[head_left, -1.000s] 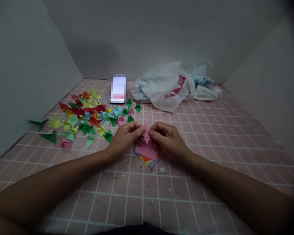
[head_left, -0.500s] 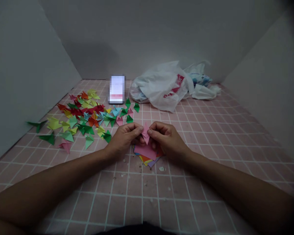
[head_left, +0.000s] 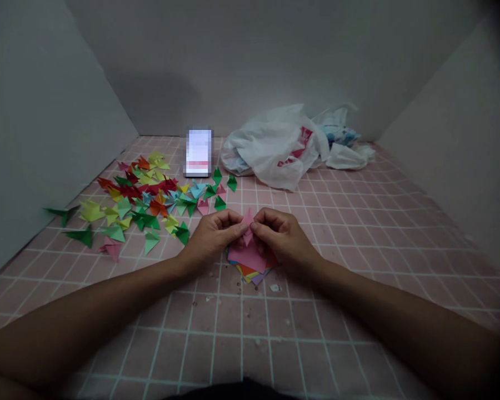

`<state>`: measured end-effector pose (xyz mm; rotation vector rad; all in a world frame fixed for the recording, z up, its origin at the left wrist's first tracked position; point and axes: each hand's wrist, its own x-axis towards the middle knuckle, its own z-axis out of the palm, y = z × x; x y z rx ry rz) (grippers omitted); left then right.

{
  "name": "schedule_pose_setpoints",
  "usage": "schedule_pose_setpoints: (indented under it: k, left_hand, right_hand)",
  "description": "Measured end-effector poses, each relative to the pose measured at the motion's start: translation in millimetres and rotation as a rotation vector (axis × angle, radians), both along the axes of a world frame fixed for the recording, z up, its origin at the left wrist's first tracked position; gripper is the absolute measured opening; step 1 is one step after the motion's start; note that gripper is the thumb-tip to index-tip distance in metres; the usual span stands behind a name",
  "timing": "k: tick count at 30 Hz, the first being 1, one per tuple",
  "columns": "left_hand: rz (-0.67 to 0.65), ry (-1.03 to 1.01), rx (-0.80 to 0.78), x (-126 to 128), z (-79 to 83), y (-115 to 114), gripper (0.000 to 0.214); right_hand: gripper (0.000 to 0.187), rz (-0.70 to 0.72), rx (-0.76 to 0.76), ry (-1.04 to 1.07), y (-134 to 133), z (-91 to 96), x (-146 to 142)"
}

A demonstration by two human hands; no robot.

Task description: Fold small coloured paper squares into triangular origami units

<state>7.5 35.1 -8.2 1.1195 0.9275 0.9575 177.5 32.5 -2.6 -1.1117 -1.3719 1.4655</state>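
A small pink piece of folded origami paper [head_left: 248,221] is held upright between my two hands, its pointed tips showing above and below the thumbs. My left hand [head_left: 216,233] pinches its left side with thumb and fingers. From the right, my right hand [head_left: 285,236] pinches the other side, so much of the fold is covered. Directly beneath lies a stack of coloured square paper sheets [head_left: 250,260], a pink one on top and blue, yellow, orange and purple corners showing under it.
Many folded paper pieces [head_left: 144,219] in several colours spread over the left of the pink checked tablecloth [head_left: 162,328]. A lit phone [head_left: 199,151] stands at the back. White plastic bags [head_left: 275,147] lie right of it. Small scraps [head_left: 275,288] dot the cloth near the stack. Walls rise on three sides.
My left thumb has shifted slightly rightward over the pink folded paper, covering more of its middle. The rest of the scene looks the same.
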Motion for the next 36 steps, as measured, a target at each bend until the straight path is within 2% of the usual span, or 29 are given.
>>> schedule_pose_setpoints:
  k: [5,12,18,25,28,31,36]
  left_hand:
    - [0.030,0.025,-0.013,0.9,0.1,-0.7,0.025]
    - [-0.012,0.008,-0.033,2.4,2.0,-2.3,0.024]
    - [0.034,-0.001,-0.016,1.8,-0.2,-0.7,0.022]
    - [0.045,0.008,-0.030,2.3,0.3,-1.2,0.022]
    - [0.061,0.032,-0.019,2.6,0.6,-1.4,0.023]
    - [0.059,0.072,0.009,2.5,0.8,-1.5,0.025]
    - [0.071,0.130,0.047,2.3,1.6,-2.7,0.024]
  right_hand:
    - [0.022,0.035,-0.023,0.020,-1.1,1.6,-1.3]
    - [0.021,-0.022,0.006,0.076,0.2,-1.3,-0.5]
    - [0.021,0.043,-0.014,0.161,1.4,-4.0,0.2]
    - [0.018,0.020,-0.008,0.123,1.3,-2.7,-1.1]
    - [0.014,-0.014,0.042,0.118,1.1,-3.0,-1.7]
    - [0.019,-0.062,0.120,0.114,0.6,-4.7,-1.6]
    - [0.012,-0.055,0.183,0.076,1.0,-7.8,-1.0]
